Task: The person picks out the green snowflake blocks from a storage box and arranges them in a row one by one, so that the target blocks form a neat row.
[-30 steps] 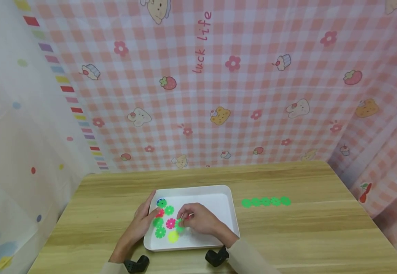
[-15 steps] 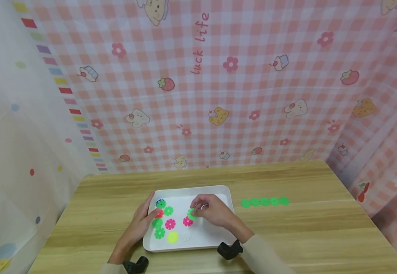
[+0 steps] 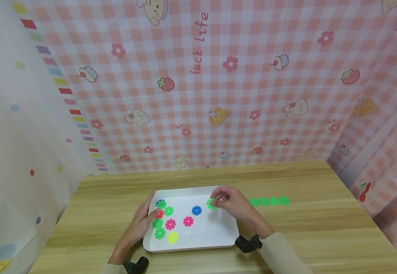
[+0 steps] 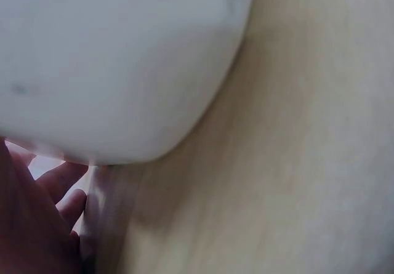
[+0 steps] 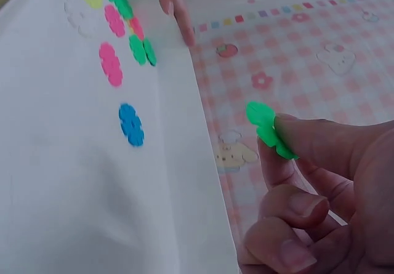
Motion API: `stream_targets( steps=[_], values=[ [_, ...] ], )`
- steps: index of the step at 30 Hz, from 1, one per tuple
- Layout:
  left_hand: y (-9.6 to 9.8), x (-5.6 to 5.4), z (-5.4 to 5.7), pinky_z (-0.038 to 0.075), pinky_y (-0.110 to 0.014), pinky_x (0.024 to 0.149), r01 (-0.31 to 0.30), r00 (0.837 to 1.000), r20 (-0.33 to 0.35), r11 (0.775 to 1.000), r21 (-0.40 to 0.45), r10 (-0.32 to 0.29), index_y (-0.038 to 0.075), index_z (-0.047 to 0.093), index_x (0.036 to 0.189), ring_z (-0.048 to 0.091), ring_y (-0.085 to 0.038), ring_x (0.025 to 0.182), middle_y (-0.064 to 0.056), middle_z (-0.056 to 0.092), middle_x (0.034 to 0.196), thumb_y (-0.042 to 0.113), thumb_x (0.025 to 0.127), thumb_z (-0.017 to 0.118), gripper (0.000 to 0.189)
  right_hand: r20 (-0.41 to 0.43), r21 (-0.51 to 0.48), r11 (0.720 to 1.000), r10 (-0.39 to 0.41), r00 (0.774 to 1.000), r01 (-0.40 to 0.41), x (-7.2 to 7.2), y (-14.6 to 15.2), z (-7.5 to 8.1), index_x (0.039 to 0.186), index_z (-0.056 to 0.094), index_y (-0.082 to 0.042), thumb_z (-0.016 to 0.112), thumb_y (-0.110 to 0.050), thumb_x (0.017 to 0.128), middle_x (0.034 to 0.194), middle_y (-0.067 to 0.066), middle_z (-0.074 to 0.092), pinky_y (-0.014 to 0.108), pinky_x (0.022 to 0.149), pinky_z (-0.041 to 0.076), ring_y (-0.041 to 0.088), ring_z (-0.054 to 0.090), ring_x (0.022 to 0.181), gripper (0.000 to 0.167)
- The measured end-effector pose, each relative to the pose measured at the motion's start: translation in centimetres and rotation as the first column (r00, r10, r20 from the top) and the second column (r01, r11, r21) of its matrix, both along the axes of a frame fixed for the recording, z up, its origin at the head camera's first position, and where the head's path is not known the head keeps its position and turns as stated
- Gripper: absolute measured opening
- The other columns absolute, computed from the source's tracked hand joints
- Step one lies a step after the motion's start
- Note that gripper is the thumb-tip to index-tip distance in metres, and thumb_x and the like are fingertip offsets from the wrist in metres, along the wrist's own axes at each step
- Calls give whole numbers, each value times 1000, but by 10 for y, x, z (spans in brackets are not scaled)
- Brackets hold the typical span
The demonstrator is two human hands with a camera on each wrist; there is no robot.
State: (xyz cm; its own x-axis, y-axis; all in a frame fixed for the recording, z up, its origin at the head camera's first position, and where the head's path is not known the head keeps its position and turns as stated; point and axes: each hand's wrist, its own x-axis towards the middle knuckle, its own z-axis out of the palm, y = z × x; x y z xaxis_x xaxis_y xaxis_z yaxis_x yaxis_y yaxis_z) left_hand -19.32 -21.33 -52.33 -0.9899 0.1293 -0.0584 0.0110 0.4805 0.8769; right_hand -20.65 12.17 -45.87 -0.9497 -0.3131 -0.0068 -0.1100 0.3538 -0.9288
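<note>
My right hand (image 3: 234,203) pinches a green notched plastic disc (image 3: 211,204) between thumb and forefinger, over the back right part of a white tray (image 3: 215,230). In the right wrist view this disc (image 5: 261,119) stands edge-on beyond the tray's rim, the other fingers curled below. My left hand (image 3: 142,222) grips the tray's left side, thumb over the rim and fingers along the outside. Under that thumb lies a partly hidden red disc (image 3: 159,214). Several green discs (image 3: 160,233) lie in the left part, with pink discs (image 3: 170,224) and a yellow one (image 3: 172,237) beside them.
A blue disc (image 3: 196,210) and a clear disc (image 3: 186,236) lie farther right in the tray. On the wooden table (image 3: 321,228), a row of green discs (image 3: 274,201) runs to the right of the tray, its left end hidden by my right hand.
My right hand has lifted the green disc from among the others and carried it right and toward the tray's back, uncovering the pink, blue and clear discs. The left hand stays on the tray.
</note>
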Motion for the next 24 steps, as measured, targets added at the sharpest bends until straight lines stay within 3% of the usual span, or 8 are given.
stream_targets(
  steps=[9,18,24],
  values=[
    [0,-1,-1,3,-67,114,-9,1000,5,1000,0,9,22,15,161,9,-38,148,-12,18,164,31,104,50,67,1,-23,998,-55,999,55,-3,43,-3,102,68,-5,69,-12,92,92,7,65,30,70,51,21,60,82,12],
    [0,0,0,2,-67,114,-12,1000,-1,1000,6,12,20,15,160,8,-38,148,-13,18,164,29,104,50,67,81,-1,985,-174,981,174,1,92,-8,109,64,-4,71,-21,92,95,7,63,29,61,48,23,57,78,26],
    [1,1,1,1,-66,115,-17,1000,13,1000,5,16,22,15,161,7,-37,149,-11,18,164,29,104,50,67,53,47,973,-226,973,224,4,129,-13,112,63,-3,68,-24,94,98,7,67,28,60,48,20,58,80,28]
  ],
)
